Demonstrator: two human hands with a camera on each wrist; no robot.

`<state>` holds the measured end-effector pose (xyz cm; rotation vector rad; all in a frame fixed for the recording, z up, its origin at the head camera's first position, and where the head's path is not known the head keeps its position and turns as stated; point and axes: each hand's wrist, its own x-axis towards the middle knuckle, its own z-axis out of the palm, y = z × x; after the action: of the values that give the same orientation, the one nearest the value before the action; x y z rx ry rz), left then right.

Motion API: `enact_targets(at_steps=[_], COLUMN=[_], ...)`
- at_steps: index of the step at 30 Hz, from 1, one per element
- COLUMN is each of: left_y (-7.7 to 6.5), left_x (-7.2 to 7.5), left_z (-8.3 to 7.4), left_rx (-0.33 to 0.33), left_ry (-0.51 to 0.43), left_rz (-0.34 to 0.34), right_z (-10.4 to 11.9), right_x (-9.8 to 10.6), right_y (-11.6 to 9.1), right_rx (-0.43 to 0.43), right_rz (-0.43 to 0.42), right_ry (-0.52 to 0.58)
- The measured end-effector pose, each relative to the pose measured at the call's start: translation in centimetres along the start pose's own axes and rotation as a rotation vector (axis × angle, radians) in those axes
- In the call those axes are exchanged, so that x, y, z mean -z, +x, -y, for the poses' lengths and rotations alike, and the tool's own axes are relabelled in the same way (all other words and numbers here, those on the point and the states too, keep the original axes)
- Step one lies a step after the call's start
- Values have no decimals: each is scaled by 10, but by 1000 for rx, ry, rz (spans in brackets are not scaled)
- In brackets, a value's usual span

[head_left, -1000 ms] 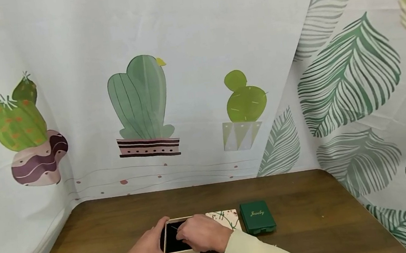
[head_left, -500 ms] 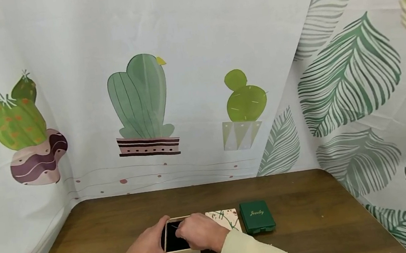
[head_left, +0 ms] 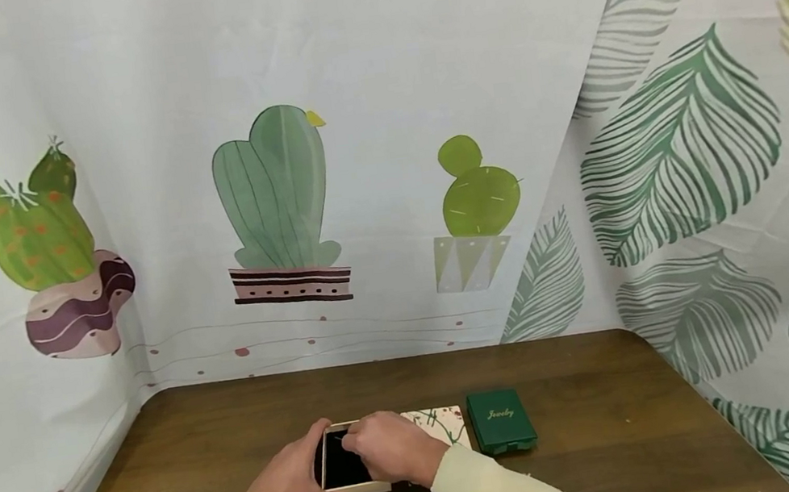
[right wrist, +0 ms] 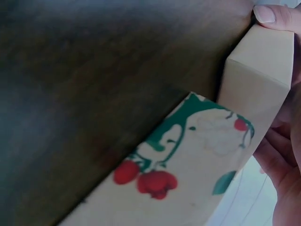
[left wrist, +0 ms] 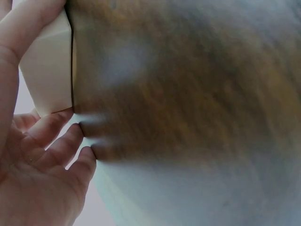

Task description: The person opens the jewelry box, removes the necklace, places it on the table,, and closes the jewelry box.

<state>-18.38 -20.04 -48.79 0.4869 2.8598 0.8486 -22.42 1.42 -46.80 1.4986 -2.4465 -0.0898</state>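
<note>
One open box (head_left: 364,490) is clamped in the left hand (head_left: 288,479); the right hand (head_left: 390,446) I cannot tell. Tugging inside could tip the box.

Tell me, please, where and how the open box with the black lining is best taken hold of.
I'd grip the open box by its outer walls from the left, thumb at the near wall and fingers at the far one, much as the left hand does. Its open side faces up, and the right hand covers its right part, leaving the left freer.
</note>
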Motion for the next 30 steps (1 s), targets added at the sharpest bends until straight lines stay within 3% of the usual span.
enact_targets(at_steps=[18,24,30], left_y=[0,1,0], left_x=[-4,-5,-6], left_z=[-1,0,-1], left_rx=[25,57,40], left_ry=[-30,-58,-42], left_rz=[-28,-18,-37], right_z=[-4,-2,0], right_x=[1,5,8], right_y=[-8,-11,-12], right_rx=[12,34,32], right_rz=[-178,-200,-258], right_ry=[104,107,92])
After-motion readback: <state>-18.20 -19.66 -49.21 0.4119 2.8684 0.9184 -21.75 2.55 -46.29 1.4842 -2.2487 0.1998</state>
